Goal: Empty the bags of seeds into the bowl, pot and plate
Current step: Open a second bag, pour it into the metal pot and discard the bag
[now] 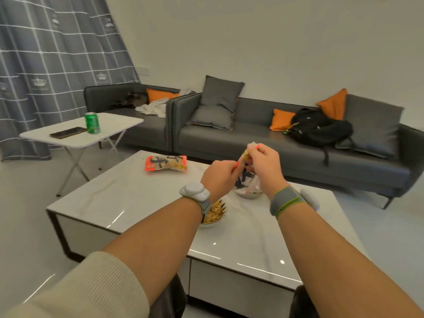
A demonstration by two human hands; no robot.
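Both hands up over the glossy white marble-look coffee table [142, 203], pinching the same crinkly orange-and-clear plastic seed bag [244, 167]. Left hand [219, 177] curled on the bag's near edge, right hand [263, 166] nipping the top corner between thumb and fingers, slightly higher. Bag hanging upright between them, lower end dipping just above a small shiny metal bowl [250, 194] on the table; contents of that bowl too hidden to tell. Nearer, tucked behind the left wrist, a shallow white plate [214, 216] heaped with pale seeds. Farther back and to the left on the same tabletop, a second orange-trimmed seed bag [166, 163], lying flat, well apart from the hands. Grey straps with white pods on both wrists. Beyond, a long dark grey sofa [252, 136] with orange cushions and a black backpack [319, 127]; off left, a white folding table [110, 127] carrying a green drink can [92, 123] beside a dark phone [68, 132].
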